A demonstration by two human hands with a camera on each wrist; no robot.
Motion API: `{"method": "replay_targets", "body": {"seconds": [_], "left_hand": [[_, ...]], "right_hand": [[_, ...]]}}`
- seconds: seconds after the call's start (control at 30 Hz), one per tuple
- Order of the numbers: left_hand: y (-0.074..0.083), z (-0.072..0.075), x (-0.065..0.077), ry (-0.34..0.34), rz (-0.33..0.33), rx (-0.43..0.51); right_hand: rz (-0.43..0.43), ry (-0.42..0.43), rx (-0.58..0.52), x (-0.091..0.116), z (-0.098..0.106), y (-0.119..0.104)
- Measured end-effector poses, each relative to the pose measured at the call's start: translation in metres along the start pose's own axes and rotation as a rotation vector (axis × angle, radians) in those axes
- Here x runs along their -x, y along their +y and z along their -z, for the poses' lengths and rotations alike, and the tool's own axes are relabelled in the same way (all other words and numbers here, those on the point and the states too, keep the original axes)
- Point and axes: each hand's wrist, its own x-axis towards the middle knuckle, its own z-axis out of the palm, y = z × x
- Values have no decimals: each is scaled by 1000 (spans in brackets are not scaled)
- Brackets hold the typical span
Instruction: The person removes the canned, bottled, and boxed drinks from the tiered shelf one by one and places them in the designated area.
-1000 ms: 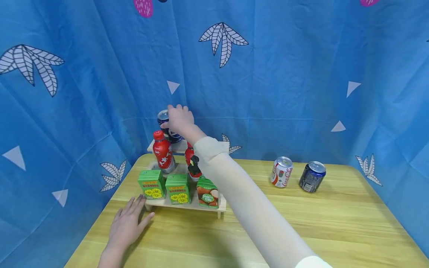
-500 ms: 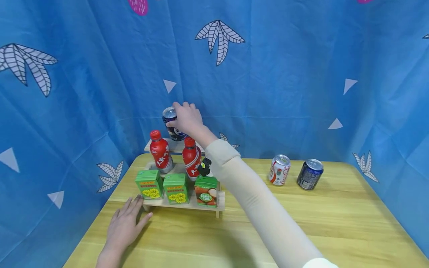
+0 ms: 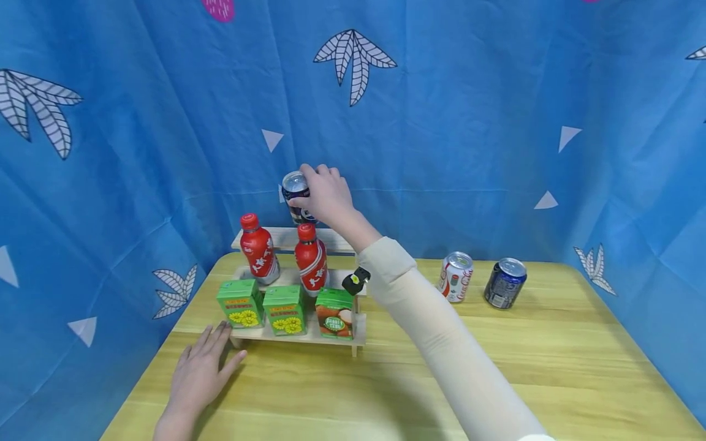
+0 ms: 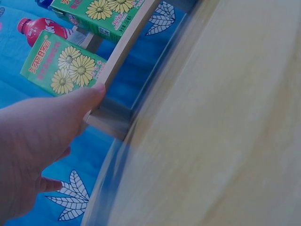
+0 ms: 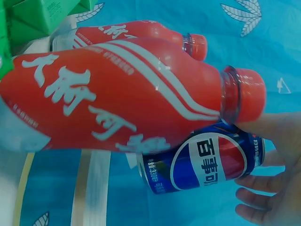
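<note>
My right hand (image 3: 328, 193) grips a dark blue Pepsi can (image 5: 207, 162) from above and behind, close over the top shelf of a small wooden rack (image 3: 284, 237). In the right wrist view, a red bottle (image 5: 113, 94) partly covers the can. Beside the rack's front left corner lies my left hand (image 3: 198, 370), fingers straight and spread. A fingertip of it touches the end of the lower shelf (image 4: 117, 56) in the left wrist view. Nearest to this hand is a green drink carton (image 4: 66, 66) with yellow flowers.
Two red bottles (image 3: 311, 260) stand on the middle shelf. Along the bottom shelf are green cartons, including one with a brown fruit picture (image 3: 334, 315). A white Coca-Cola can (image 3: 456, 277) and a dark blue can (image 3: 505, 283) stand to the right, before a blue curtain (image 3: 469, 122).
My right hand has carried the Pepsi can rightward over the top shelf, away from its left end. The left hand stays at the rack's corner. The head view has shifted slightly.
</note>
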Motion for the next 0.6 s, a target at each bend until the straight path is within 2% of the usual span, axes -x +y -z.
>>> {"method": "replay_targets", "body": {"seconds": [0.17,0.6], "left_hand": [[-1,0,0,19,-6,-13],[0,1,1,-2,1,-16]], "right_hand": [[-8,15,-4,10,7,8],[-31,22,-56,37,25,35]]}}
